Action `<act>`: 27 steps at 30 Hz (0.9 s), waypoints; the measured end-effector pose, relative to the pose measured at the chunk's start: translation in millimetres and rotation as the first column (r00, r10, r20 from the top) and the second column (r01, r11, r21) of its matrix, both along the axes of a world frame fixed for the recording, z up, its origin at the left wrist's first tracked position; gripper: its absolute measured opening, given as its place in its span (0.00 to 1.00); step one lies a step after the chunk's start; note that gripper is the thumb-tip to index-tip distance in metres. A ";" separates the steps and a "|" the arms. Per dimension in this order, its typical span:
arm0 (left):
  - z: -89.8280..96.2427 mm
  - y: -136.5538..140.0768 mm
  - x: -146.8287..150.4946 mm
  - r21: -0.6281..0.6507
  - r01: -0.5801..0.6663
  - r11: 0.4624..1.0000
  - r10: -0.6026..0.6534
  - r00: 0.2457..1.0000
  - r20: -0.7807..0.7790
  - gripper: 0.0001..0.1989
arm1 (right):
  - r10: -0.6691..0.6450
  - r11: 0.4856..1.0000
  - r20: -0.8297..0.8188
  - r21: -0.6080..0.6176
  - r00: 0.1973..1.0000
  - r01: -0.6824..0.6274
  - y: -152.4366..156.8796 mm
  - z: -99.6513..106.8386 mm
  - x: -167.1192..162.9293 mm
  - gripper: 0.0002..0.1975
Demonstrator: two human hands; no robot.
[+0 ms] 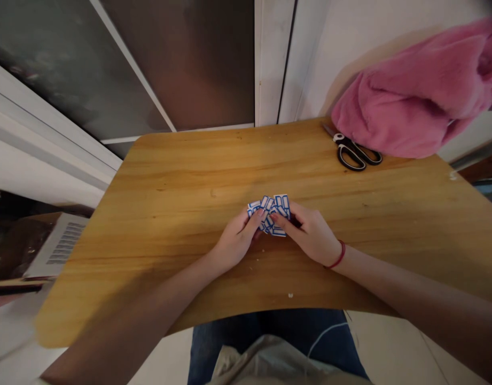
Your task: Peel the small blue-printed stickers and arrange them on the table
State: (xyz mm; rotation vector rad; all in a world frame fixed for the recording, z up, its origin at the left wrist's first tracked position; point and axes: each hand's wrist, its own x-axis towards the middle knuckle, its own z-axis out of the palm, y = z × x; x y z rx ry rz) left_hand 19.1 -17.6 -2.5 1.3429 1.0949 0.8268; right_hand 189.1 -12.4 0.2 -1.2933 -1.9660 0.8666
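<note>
Both hands meet over the wooden table, around a bunch of small white labels with blue borders. My left hand grips the bunch from the left, its thumb pressed on top. From the right, my right hand holds the same bunch, thumb also on top; a red band circles that wrist. The labels overlap at various angles, and any print on them is too small to read. Most of the fingers are hidden beneath the bunch.
Black-handled scissors lie at the back right, beside a pink plush cloth on the table's far corner. A few white scraps dot the near part of the tabletop. At the lower left stands a cardboard box. Dark glass panels rise behind the table.
</note>
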 end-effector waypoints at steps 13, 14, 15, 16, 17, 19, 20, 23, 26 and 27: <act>0.4 4.4 -6.6 -0.021 -0.195 0.981 0.196 0.976 0.094 0.17 | -0.078 0.997 -0.117 -0.037 0.990 0.075 6.7 0.9 7.1 0.21; 0.4 5.1 -7.4 -0.032 -0.205 0.978 0.207 0.972 0.107 0.17 | -0.095 0.995 -0.137 -0.055 0.986 0.088 7.8 0.0 7.5 0.21; 0.7 5.5 -7.9 -0.043 -0.211 0.977 0.215 0.970 0.117 0.17 | -0.115 0.992 -0.159 -0.075 0.980 0.104 8.9 -1.2 7.9 0.21; 1.3 5.6 -8.2 -0.051 -0.212 0.976 0.217 0.968 0.123 0.17 | -0.139 0.988 -0.184 -0.096 0.973 0.123 10.1 -2.5 8.1 0.21; 2.3 5.5 -8.3 -0.056 -0.208 0.976 0.214 0.969 0.127 0.16 | -0.166 0.983 -0.210 -0.115 0.964 0.145 11.5 -3.9 8.3 0.21; 4.5 4.3 -8.0 -0.052 -0.179 0.982 0.185 0.974 0.132 0.15 | -0.218 0.972 -0.253 -0.145 0.943 0.185 14.0 -6.2 8.5 0.21; 5.5 3.4 -7.6 -0.048 -0.157 0.986 0.162 0.978 0.133 0.15 | -0.236 0.967 -0.269 -0.156 0.934 0.200 14.9 -6.9 8.4 0.21; 6.6 0.9 -6.4 -0.024 -0.100 0.995 0.102 0.987 0.126 0.14 | -0.227 0.968 -0.287 -0.171 0.931 0.183 14.5 -6.4 7.1 0.22; 4.9 -0.2 -5.5 0.030 -0.055 0.998 0.054 0.997 0.047 0.14 | -0.115 0.983 -0.285 -0.172 0.952 0.067 9.1 -2.8 4.3 0.21; 4.0 -0.2 -5.3 0.047 -0.052 0.998 0.051 0.999 0.020 0.13 | -0.078 0.984 -0.288 -0.173 0.955 0.028 6.9 -1.5 3.3 0.21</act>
